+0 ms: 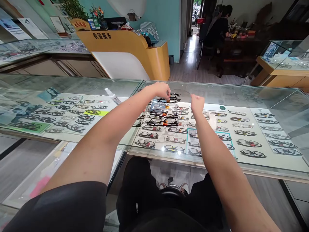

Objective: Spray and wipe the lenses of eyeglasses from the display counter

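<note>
Both my arms reach forward over a glass display counter (241,91). My left hand (161,89) is closed on a pair of black-framed glasses (172,98) lying on the glass top at the far side. My right hand (197,102) hovers just right of those glasses, fingers curled loosely with nothing visible in them. Two more black pairs of glasses (162,117) lie on the glass nearer to me, beside a dark blue card (156,104).
Several rows of glasses lie inside the case under the glass. A small spray bottle (113,96) lies on the counter to the left. A yellow reception desk (135,48) stands behind. A person in black (218,27) sits at a far table.
</note>
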Motion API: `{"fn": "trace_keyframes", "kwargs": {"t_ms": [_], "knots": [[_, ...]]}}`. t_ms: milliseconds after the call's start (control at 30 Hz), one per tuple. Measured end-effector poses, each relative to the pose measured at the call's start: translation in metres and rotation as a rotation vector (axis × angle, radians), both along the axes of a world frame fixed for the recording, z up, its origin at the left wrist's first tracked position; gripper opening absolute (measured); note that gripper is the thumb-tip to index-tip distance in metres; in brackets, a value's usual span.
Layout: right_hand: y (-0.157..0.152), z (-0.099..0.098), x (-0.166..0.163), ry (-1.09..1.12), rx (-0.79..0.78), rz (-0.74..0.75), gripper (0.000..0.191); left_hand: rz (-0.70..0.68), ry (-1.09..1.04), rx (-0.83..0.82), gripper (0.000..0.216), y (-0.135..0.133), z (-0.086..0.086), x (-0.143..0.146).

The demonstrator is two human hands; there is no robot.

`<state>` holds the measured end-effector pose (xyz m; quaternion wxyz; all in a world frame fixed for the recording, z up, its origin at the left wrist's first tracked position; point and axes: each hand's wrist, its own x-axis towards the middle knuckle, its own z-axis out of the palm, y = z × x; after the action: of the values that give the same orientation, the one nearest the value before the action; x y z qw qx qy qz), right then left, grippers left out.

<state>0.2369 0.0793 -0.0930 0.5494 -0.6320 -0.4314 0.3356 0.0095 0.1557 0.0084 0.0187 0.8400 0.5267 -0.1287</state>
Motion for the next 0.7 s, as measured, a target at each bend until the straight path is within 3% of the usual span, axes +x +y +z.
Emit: {"fn": "trace_keyframes", "kwargs": {"t_ms": [233,367,700], "knots": [[-0.006,0.009,-0.002,-0.017,-0.017,0.019,0.045,0.096,0.06,-0.158,0.043,0.027,0.002,0.013],[-0.006,0.009,-0.002,-0.04,-0.012,0.035,0.044,0.095,0.118,-0.197,0.053,0.02,0.008,0.021],[-0.005,0.006,-0.002,-0.053,-0.01,0.051,0.043,0.065,0.108,-0.152,0.052,0.006,0.016,0.022]]}}
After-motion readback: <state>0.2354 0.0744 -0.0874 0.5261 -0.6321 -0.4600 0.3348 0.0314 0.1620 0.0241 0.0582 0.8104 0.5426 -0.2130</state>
